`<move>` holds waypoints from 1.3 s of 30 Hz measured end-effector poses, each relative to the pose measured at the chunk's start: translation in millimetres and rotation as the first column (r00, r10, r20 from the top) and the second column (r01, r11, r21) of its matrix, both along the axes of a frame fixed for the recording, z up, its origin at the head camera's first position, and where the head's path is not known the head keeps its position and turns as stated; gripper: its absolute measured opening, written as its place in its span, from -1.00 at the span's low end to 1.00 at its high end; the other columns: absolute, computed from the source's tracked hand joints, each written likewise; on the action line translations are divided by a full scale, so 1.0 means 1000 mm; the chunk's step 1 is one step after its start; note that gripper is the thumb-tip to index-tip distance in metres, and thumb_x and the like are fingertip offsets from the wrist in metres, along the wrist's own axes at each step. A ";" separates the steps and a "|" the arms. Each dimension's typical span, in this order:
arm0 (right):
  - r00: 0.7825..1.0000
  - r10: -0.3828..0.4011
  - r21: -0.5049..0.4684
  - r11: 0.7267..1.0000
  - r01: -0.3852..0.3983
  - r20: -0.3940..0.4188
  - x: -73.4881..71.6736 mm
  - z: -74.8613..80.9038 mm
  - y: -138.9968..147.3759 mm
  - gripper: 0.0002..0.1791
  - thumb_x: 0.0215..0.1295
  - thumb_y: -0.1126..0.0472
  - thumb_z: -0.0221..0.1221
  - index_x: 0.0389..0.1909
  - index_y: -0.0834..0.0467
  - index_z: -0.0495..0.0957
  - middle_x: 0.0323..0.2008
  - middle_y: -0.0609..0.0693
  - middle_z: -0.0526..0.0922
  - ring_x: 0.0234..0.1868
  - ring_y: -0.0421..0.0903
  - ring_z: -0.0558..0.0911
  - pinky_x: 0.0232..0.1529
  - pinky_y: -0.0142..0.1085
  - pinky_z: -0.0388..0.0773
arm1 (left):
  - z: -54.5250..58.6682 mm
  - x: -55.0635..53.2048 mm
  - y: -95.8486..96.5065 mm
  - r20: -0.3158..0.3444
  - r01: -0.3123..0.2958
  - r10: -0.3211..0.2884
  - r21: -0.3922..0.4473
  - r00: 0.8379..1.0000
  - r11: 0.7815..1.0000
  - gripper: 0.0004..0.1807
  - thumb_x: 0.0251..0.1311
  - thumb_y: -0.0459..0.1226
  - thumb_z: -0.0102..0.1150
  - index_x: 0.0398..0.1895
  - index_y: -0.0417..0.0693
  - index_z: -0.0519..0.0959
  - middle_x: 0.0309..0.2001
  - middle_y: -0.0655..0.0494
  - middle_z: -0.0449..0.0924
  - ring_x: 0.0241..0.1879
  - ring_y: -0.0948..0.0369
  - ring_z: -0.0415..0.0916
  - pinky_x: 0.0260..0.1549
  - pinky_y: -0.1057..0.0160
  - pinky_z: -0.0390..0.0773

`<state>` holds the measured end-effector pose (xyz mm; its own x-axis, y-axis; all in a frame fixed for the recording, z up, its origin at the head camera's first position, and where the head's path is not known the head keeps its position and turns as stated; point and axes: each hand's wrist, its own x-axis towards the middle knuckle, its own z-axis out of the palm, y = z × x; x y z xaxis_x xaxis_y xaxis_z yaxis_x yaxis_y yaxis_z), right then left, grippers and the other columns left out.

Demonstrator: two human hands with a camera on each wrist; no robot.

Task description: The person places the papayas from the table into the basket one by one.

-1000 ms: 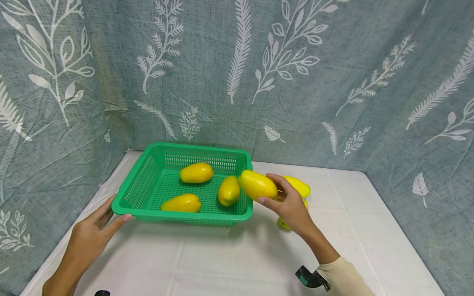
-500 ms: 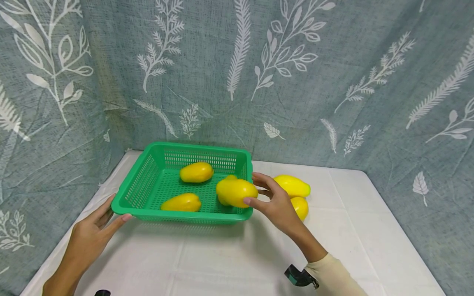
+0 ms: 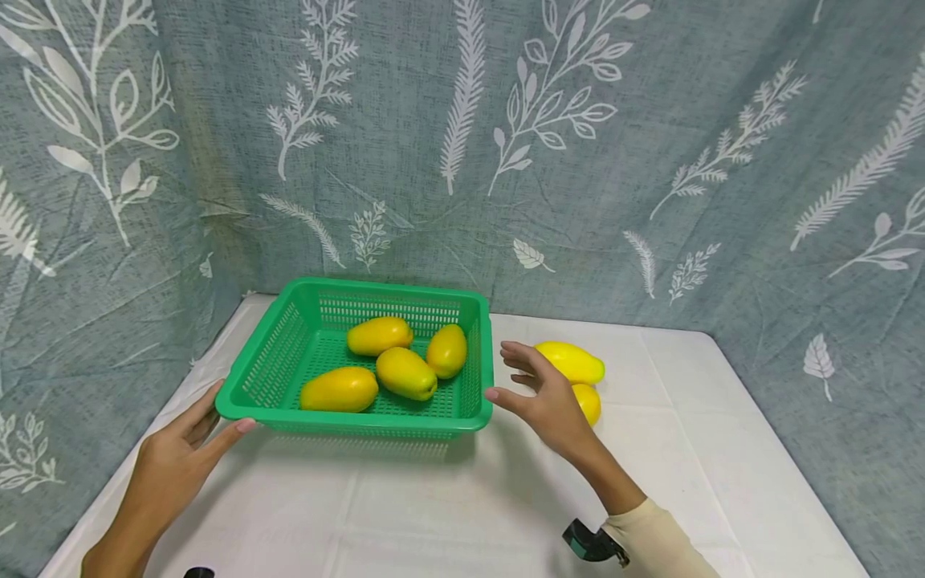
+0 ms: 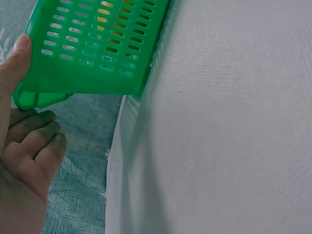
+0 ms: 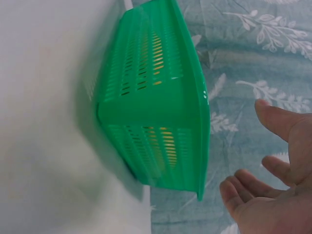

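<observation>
"Yellow, glossy, oval fruits [image 3: 406, 373] have shifted, and the right hand [image 3: 552, 409] has let one go since the earlier frame."

"Where do things stand?"

"On the white-cloth-covered bench [image 3: 405, 514], a green, rectangular, slotted plastic basket [image 3: 354, 421] sits near the back-left corner."

"Hands?"

"Left hand [image 3: 172, 467] gripping the basket's front-left corner; right hand just beside its right end, fingers relaxed, holding nothing."

"And the fruits?"

"Four in the basket, two right of it toward the bench's back edge."
</observation>
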<state>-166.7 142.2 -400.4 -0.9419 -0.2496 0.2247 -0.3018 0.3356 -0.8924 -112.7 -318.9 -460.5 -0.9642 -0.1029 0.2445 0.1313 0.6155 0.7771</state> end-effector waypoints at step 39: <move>0.983 -0.173 0.056 0.984 0.170 0.056 0.002 -0.011 0.057 -0.18 0.30 0.14 0.51 0.51 0.26 0.39 0.45 0.21 0.49 0.45 0.13 0.50 0.44 0.05 0.45 | 0.010 -0.008 -0.004 0.050 0.004 -0.005 0.015 0.999 1.000 -0.13 0.47 -0.07 0.34 0.71 0.06 0.13 0.45 -0.42 0.34 0.06 0.89 0.21 -0.20 0.80 0.41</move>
<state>-164.7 199.0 -411.1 -0.9833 -0.0927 0.1568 -0.1815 0.4231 -0.8877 -120.3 -322.7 -450.3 -0.9756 -0.1015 0.1945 0.0950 0.6037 0.7915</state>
